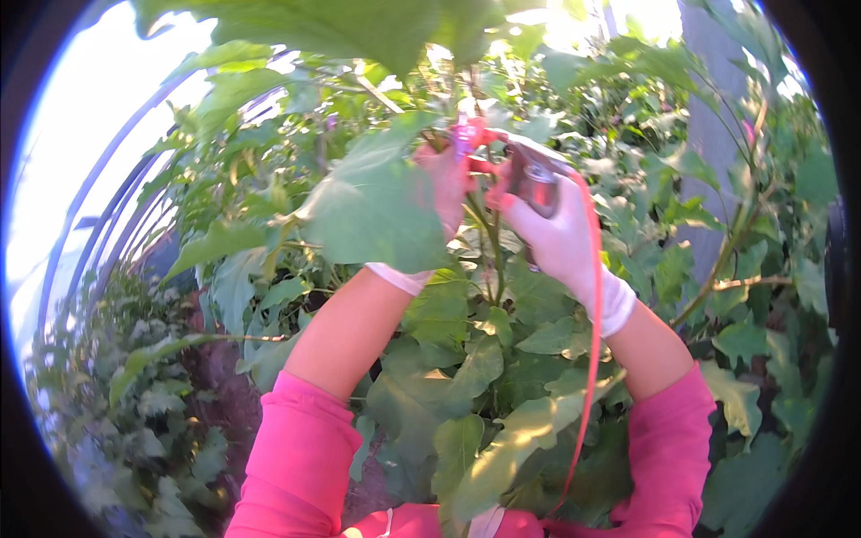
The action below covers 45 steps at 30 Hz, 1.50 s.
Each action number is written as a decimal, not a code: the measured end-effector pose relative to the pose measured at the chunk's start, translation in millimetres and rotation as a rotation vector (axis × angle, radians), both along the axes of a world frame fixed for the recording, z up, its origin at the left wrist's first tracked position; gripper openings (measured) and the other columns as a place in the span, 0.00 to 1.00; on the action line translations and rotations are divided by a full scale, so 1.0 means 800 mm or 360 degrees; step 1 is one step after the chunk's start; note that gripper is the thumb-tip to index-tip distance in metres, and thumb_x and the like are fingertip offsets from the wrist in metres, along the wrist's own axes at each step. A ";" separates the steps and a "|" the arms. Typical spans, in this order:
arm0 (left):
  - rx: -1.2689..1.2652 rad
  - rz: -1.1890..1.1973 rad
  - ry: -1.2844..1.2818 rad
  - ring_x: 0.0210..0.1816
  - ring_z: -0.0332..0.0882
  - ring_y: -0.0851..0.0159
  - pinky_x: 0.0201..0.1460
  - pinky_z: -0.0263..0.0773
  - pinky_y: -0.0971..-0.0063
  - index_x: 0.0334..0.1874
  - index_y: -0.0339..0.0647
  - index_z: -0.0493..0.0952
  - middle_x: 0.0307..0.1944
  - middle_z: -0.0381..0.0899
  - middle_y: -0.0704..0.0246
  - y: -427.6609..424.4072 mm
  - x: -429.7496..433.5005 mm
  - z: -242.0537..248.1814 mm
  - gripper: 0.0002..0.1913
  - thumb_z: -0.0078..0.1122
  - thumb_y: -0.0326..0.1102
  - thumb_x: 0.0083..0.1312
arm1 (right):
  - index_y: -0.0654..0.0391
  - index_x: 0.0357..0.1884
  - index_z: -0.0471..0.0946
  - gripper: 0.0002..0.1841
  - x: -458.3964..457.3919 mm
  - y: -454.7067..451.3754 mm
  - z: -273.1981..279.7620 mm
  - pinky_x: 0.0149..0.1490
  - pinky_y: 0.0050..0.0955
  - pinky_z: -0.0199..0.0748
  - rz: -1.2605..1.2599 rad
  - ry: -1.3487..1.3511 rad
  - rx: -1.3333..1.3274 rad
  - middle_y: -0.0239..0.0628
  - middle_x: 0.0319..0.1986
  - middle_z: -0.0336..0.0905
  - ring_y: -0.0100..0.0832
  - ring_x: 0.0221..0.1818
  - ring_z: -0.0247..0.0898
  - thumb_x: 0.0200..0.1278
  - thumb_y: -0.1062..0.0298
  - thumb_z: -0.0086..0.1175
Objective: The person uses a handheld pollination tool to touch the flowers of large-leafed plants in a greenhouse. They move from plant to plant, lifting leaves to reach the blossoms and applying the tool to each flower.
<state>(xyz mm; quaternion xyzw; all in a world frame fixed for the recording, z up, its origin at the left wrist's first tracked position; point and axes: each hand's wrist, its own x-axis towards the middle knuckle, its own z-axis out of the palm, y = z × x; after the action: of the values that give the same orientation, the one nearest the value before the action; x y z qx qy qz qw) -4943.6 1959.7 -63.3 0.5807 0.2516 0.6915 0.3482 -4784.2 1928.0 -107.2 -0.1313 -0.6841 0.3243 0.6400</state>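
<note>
My right hand point(555, 218), in a white glove with reddish fingertips, grips a plant-tying tapener point(538, 175). A red tape point(594, 296) runs from the tool down towards my lap. My left hand point(449, 178), also gloved, is raised at the upper stem point(494, 235) of an eggplant plant, beside the tool's front end. A broad green leaf point(380, 202) covers much of that hand and its wrist. A purple patch, perhaps a flower point(464, 138), shows at its fingertips. Blur and the leaf hide whether those fingers grip the stem.
Dense eggplant foliage point(424, 383) surrounds both forearms. A large leaf point(336, 27) overhangs the top. To the right rises a grey post point(713, 148) behind a branching stem point(730, 249). Curved greenhouse hoops point(101, 168) line the left, above a soil path point(225, 390).
</note>
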 end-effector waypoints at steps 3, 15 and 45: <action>-0.0020 0.0187 0.0043 0.30 0.85 0.73 0.20 0.66 0.86 0.56 0.37 0.81 0.42 0.89 0.66 0.014 0.000 -0.008 0.19 0.70 0.42 0.69 | 0.67 0.62 0.71 0.24 0.006 -0.021 -0.006 0.59 0.34 0.77 0.0345 0.0150 -0.0031 0.39 0.47 0.80 0.32 0.50 0.79 0.65 0.73 0.58; -0.0205 -0.0297 0.0373 0.57 0.76 0.60 0.58 0.72 0.64 0.70 0.44 0.61 0.61 0.74 0.63 0.005 -0.065 -0.017 0.34 0.69 0.35 0.65 | 0.67 0.60 0.73 0.25 -0.032 -0.126 0.070 0.54 0.23 0.70 0.0028 -0.0685 0.0160 0.39 0.45 0.81 0.21 0.48 0.71 0.58 0.76 0.63; 0.0367 0.0874 0.1594 0.66 0.75 0.62 0.67 0.69 0.67 0.66 0.45 0.76 0.64 0.80 0.66 -0.043 -0.088 0.078 0.19 0.52 0.37 0.74 | 0.66 0.66 0.73 0.31 -0.115 -0.109 0.169 0.54 0.28 0.75 -0.0792 -0.0884 0.0473 0.38 0.49 0.83 0.25 0.49 0.77 0.59 0.76 0.65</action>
<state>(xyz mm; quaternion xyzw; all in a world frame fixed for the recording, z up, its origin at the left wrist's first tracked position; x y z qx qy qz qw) -5014.0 1925.2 -0.8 0.7846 0.4501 0.4206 -0.0706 -4875.9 1840.7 28.0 -0.2817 -0.8178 0.0091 0.5018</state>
